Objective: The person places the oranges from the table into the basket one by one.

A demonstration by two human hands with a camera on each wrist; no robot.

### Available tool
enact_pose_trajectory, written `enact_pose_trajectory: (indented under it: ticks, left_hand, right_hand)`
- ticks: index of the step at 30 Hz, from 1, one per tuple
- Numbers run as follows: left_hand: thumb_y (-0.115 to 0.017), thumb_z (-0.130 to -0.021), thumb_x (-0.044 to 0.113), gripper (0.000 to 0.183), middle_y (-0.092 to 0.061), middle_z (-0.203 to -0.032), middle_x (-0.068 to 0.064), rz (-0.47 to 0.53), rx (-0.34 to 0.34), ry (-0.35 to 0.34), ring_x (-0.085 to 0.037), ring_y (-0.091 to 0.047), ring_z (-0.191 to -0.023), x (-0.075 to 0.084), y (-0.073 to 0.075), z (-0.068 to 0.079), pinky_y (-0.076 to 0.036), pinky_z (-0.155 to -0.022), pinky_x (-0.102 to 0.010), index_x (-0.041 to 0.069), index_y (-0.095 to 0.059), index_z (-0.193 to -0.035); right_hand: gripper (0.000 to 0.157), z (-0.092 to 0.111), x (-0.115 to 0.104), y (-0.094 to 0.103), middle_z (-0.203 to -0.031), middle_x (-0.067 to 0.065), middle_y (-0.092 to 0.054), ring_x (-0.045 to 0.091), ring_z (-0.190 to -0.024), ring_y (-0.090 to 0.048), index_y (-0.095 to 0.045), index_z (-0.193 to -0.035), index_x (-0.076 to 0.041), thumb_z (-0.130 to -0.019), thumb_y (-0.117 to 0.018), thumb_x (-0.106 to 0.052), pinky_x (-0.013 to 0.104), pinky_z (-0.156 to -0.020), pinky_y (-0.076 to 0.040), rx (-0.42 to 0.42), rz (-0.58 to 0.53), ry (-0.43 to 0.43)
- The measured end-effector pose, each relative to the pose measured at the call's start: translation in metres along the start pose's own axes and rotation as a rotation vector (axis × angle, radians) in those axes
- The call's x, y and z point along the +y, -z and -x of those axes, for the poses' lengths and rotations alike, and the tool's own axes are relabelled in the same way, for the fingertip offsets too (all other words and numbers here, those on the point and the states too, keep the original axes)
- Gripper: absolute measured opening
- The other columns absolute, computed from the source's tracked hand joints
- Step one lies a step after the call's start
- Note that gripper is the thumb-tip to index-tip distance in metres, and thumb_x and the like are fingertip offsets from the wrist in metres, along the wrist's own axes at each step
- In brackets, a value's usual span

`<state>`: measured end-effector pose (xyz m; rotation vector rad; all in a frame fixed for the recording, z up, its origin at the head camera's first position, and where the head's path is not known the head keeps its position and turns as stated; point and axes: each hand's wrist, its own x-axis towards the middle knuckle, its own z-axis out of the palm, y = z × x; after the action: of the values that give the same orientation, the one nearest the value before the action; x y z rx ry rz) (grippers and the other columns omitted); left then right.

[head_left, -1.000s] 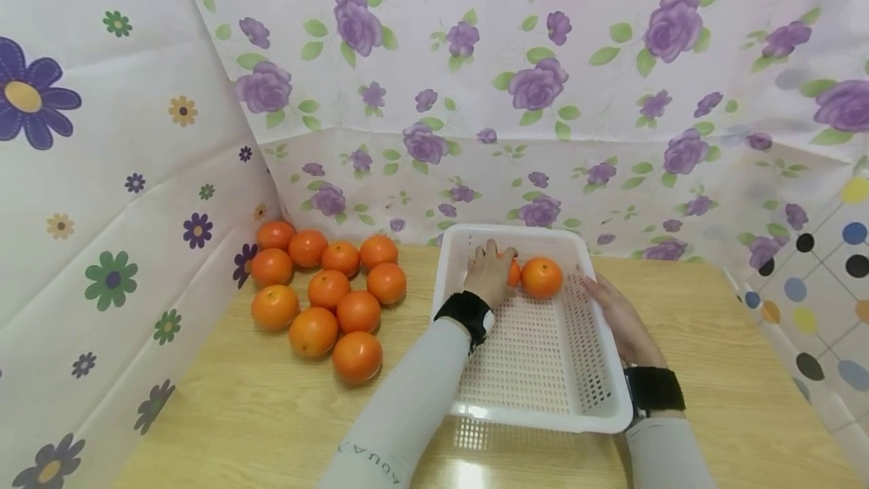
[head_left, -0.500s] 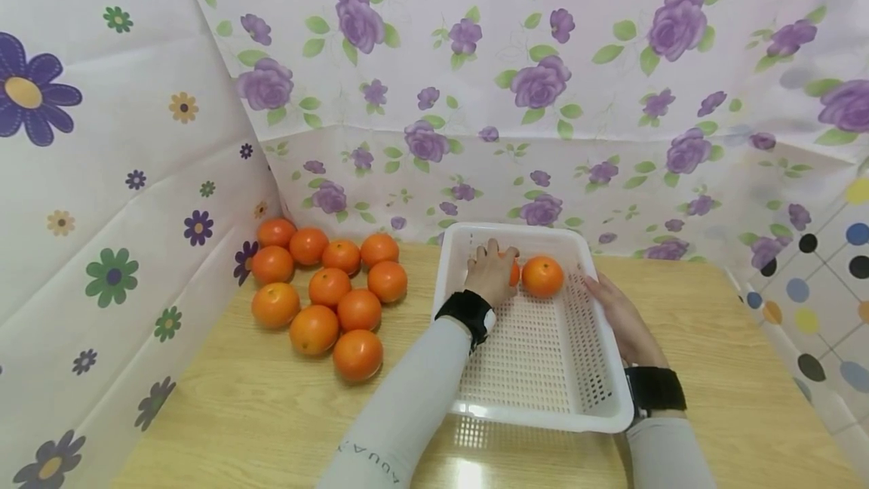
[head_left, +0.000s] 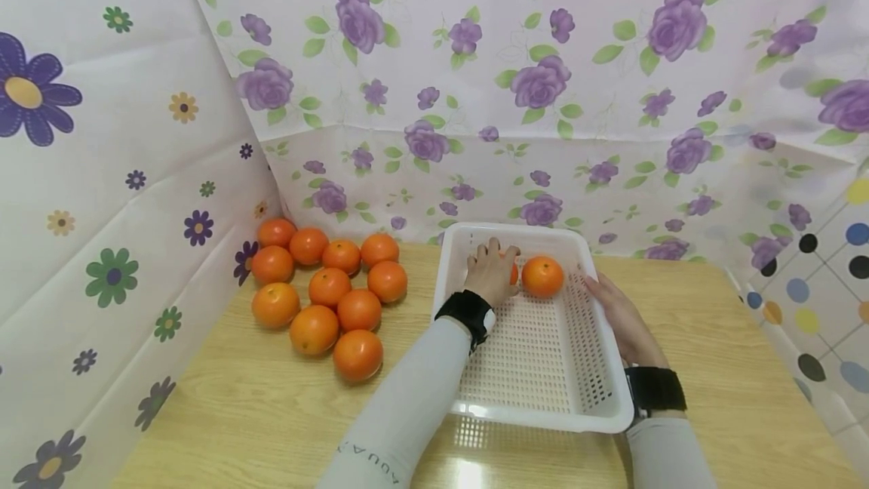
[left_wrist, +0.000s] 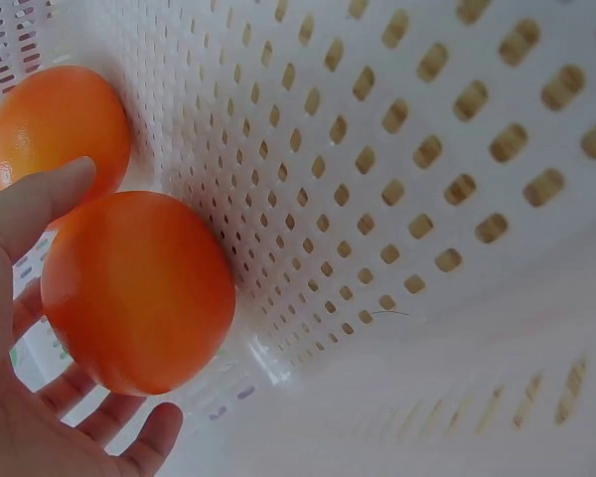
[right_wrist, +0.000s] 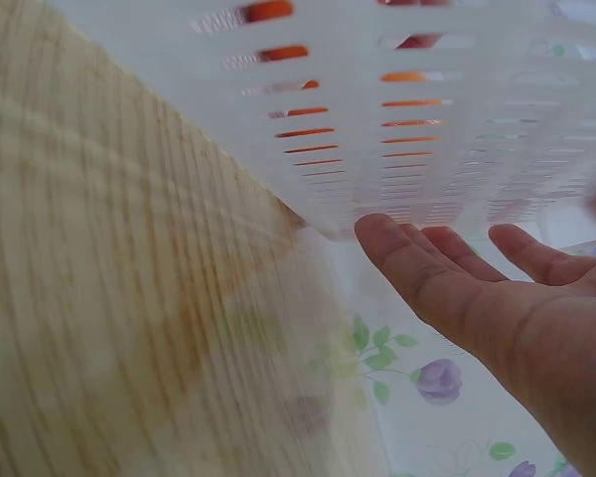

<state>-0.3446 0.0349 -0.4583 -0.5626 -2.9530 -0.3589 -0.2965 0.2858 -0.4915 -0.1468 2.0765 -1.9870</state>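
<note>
A white perforated plastic basket (head_left: 523, 421) stands on the wooden table. Two oranges lie side by side against its far end: one orange (head_left: 542, 277) on the right, the other orange (left_wrist: 139, 293) within the grasp of my left hand (head_left: 492, 275). Around that left orange my fingers (left_wrist: 99, 417) curve loosely, and the thumb (left_wrist: 45, 204) reaches over towards its neighbour. From above, the hand covers most of it. My right hand (head_left: 624, 323) lies along the outside of the basket's right wall, its fingers (right_wrist: 407, 253) extended at the wall.
Several loose oranges (head_left: 330, 289) are grouped on the table to the left of the basket. A flowered cloth (head_left: 421, 96) hangs behind the table, with patterned sheets (head_left: 122, 195) at the sides.
The left hand's thumb and fingers have spread slightly around the left orange. The basket, the right hand and the other oranges have stayed in place.
</note>
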Motion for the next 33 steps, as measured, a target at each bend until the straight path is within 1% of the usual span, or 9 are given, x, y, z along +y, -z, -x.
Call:
enact_pose_trajectory:
  ticks: [3, 7, 10, 15, 19, 22, 26, 30, 33]
  left_hand:
    - [-0.079, -0.093, 0.043, 0.064, -0.046, -0.139, -0.011, -0.008, 0.022, -0.009, -0.029, -0.048, -0.119, -0.001, -0.003, -0.003, -0.04, -0.095, -0.042, 0.024, -0.052, -0.147]
    - [-0.073, -0.097, 0.046, 0.059, -0.046, -0.141, -0.009, 0.002, 0.042, -0.009, -0.028, -0.047, -0.125, -0.002, -0.006, -0.01, -0.04, -0.098, -0.042, 0.026, -0.051, -0.148]
    - [-0.068, -0.101, 0.043, 0.051, -0.047, -0.14, -0.008, 0.05, 0.067, -0.004, -0.026, -0.048, -0.125, -0.002, -0.005, -0.013, -0.04, -0.099, -0.042, 0.026, -0.052, -0.147]
    - [-0.058, -0.107, 0.037, 0.039, -0.048, -0.135, -0.006, 0.156, 0.124, 0.009, -0.025, -0.049, -0.12, -0.001, -0.001, -0.016, -0.04, -0.098, -0.042, 0.024, -0.054, -0.144]
    - [-0.052, -0.11, 0.039, 0.035, -0.049, -0.133, -0.006, 0.189, 0.127, 0.01, -0.025, -0.049, -0.119, 0.0, 0.003, -0.017, -0.039, -0.099, -0.042, 0.024, -0.056, -0.141]
    - [-0.051, -0.11, 0.039, 0.034, -0.049, -0.133, -0.006, 0.2, 0.124, 0.001, -0.025, -0.049, -0.118, 0.0, 0.005, -0.017, -0.039, -0.099, -0.042, 0.024, -0.057, -0.14]
    - [-0.049, -0.111, 0.039, 0.033, -0.05, -0.133, -0.006, 0.233, 0.142, -0.01, -0.025, -0.05, -0.117, 0.0, 0.008, -0.017, -0.04, -0.099, -0.043, 0.024, -0.057, -0.139]
    - [-0.051, -0.11, 0.037, 0.032, -0.05, -0.133, -0.006, 0.267, 0.153, -0.024, -0.025, -0.05, -0.119, 0.001, 0.01, -0.017, -0.04, -0.1, -0.045, 0.023, -0.058, -0.139]
    - [-0.053, -0.11, 0.036, 0.032, -0.05, -0.133, -0.007, 0.274, 0.154, -0.03, -0.025, -0.05, -0.119, 0.002, 0.012, -0.018, -0.04, -0.1, -0.045, 0.023, -0.058, -0.138]
  right_hand:
    - [0.071, 0.0, 0.0, 0.0, -0.156, 0.029, -0.036, 0.031, -0.124, -0.059, -0.007, -0.169, -0.027, -0.11, -0.035, -0.056, 0.056, -0.094, -0.055, 0.01, 0.011, -0.006]
    - [0.072, -0.001, 0.0, 0.001, -0.155, 0.03, -0.038, 0.028, -0.121, -0.061, -0.008, -0.168, -0.025, -0.11, -0.036, -0.056, 0.054, -0.093, -0.056, 0.022, 0.016, -0.01]
    - [0.071, -0.001, 0.0, 0.001, -0.155, 0.03, -0.037, 0.029, -0.121, -0.061, -0.009, -0.168, -0.026, -0.11, -0.035, -0.056, 0.054, -0.093, -0.056, 0.018, 0.004, -0.01]
    - [0.07, -0.001, 0.0, 0.001, -0.157, 0.029, -0.036, 0.035, -0.126, -0.057, -0.008, -0.168, -0.03, -0.11, -0.035, -0.056, 0.056, -0.093, -0.056, 0.007, -0.004, -0.007]
    - [0.071, 0.0, 0.001, 0.001, -0.156, 0.029, -0.037, 0.038, -0.128, -0.056, -0.008, -0.169, -0.03, -0.109, -0.036, -0.057, 0.057, -0.093, -0.055, 0.014, -0.003, -0.009]
    - [0.071, 0.001, 0.001, 0.0, -0.156, 0.029, -0.037, 0.038, -0.127, -0.057, -0.008, -0.169, -0.029, -0.109, -0.036, -0.057, 0.057, -0.093, -0.056, 0.016, -0.004, -0.011]
    - [0.07, 0.0, 0.001, 0.0, -0.155, 0.029, -0.038, 0.037, -0.125, -0.059, -0.008, -0.168, -0.028, -0.11, -0.035, -0.056, 0.057, -0.092, -0.056, 0.013, -0.007, -0.01]
    - [0.07, -0.001, 0.002, 0.001, -0.154, 0.03, -0.039, 0.036, -0.123, -0.061, -0.009, -0.168, -0.027, -0.11, -0.035, -0.055, 0.057, -0.091, -0.057, 0.019, -0.006, -0.01]
    - [0.071, -0.001, 0.002, 0.001, -0.153, 0.03, -0.039, 0.035, -0.121, -0.062, -0.009, -0.168, -0.027, -0.11, -0.036, -0.056, 0.056, -0.091, -0.057, 0.025, -0.008, -0.012]
